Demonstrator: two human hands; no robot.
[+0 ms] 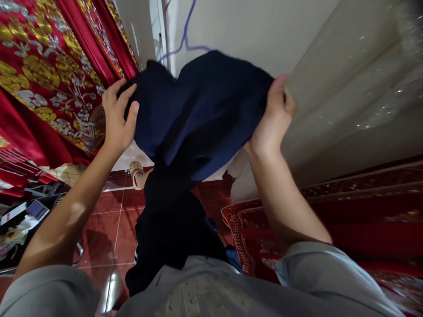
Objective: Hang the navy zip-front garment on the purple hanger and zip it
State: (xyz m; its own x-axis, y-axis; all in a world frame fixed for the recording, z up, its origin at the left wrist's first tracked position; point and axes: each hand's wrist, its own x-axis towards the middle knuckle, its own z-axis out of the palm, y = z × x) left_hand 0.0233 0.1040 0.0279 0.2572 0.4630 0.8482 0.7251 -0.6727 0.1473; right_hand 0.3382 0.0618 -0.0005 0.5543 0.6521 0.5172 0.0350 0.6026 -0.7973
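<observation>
A dark navy garment [211, 101] is stretched between my two hands in front of me, its folds hanging toward my legs. At its left edge is my left hand [119, 115], with the cloth between the thumb and the loosely spread fingers. My right hand [276, 112] grips the right edge, fingers curled and thumb up. Behind the garment's top shows a purple wire hanger [185, 39]; whether the cloth hangs on it I cannot tell. The cut of the garment is not clear from its folds.
Red fabric with gold and silver embroidery [49, 75] hangs at the left. Sheer whitish fabric [350, 101] hangs at the right above red trimmed cloth [330, 229]. A beige clog [136, 172] is on a foot on the red tiled floor [105, 220]. A phone [38, 210] lies lower left.
</observation>
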